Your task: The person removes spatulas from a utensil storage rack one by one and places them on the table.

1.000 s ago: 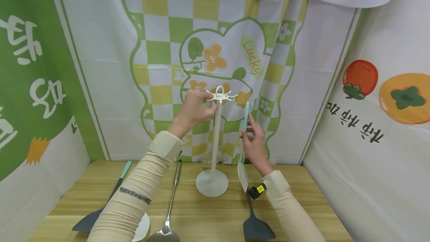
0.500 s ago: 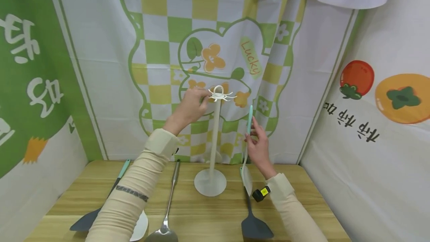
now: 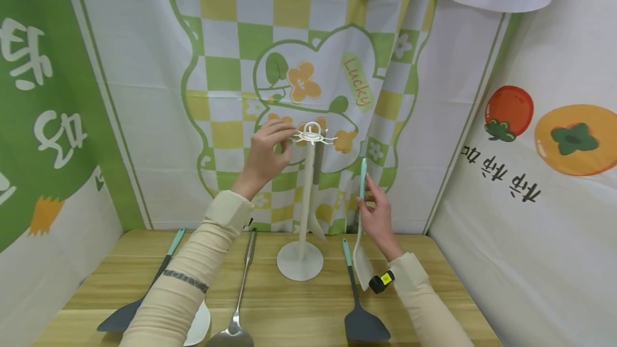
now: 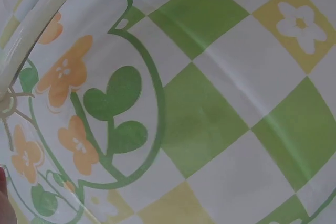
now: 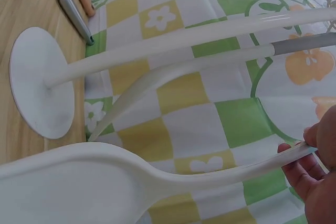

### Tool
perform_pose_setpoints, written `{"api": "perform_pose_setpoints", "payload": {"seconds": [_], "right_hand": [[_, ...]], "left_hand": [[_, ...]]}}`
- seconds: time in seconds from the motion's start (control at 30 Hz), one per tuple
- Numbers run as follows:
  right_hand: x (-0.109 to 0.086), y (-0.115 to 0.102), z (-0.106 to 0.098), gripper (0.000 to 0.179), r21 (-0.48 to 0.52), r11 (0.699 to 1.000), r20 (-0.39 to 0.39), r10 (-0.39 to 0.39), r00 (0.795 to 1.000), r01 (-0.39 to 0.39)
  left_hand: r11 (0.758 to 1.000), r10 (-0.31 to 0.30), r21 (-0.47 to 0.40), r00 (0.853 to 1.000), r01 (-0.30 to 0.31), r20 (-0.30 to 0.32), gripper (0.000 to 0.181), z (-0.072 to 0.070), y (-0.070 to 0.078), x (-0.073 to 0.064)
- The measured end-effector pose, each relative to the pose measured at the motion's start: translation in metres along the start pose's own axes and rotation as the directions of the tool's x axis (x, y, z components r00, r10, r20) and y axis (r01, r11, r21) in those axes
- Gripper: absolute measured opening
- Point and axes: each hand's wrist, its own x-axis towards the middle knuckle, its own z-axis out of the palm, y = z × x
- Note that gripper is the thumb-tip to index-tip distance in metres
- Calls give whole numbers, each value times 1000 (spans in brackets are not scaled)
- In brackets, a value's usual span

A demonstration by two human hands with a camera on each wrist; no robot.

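Note:
My right hand [image 3: 377, 218] holds a white spatula [image 3: 362, 266] upright by its mint-green handle [image 3: 363, 175], beside the stand; its broad white blade fills the lower left of the right wrist view. My left hand [image 3: 267, 154] is raised at the top of a white utensil stand [image 3: 305, 202], fingertips at one of the thin hooks on its hook ring [image 3: 312, 135], thumb apart below. Another white utensil with a grey upper handle [image 5: 302, 44] hangs behind the pole. Only a fingertip [image 4: 4, 198] of the left hand shows in the left wrist view.
A dark grey spatula [image 3: 363, 323] lies on the wooden table [image 3: 284, 309] to the right. On the left lie another dark spatula [image 3: 120, 315], a steel ladle [image 3: 236, 331] and a white utensil head [image 3: 198, 325] partly under the left sleeve. A patterned cloth [image 3: 226, 74] hangs behind.
The white spatula in my right hand has moved right and slightly down, away from the stand. My left hand has shifted slightly left; the hanging utensil now shows at the right of the pole.

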Motion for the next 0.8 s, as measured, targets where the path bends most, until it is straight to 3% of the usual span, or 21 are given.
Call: {"api": "perform_pose_setpoints", "payload": {"seconds": [0.07,0.13,0.27,0.57,0.8], "right_hand": [[-2,-5,-3,60,1,1000,1,-1,1000,1],[-3,-7,-5,60,-4,1000,1,4,1000,-4],[-7,-6,-9,62,-16,1000,17,26,1000,-26],[-11,4,-15,65,-30,996,30,89,996,-88],[-13,48,-16,70,-48,994,14,103,995,-102]], "left_hand": [[999,44,-9,999,-44,3,23,0,3,0],[999,50,-12,998,-50,35,19,1,6,1],[1000,11,0,994,-11,108,13,2,8,1],[999,-41,19,987,38,157,15,-2,9,2],[986,-145,114,971,125,190,16,-2,10,4]]}}
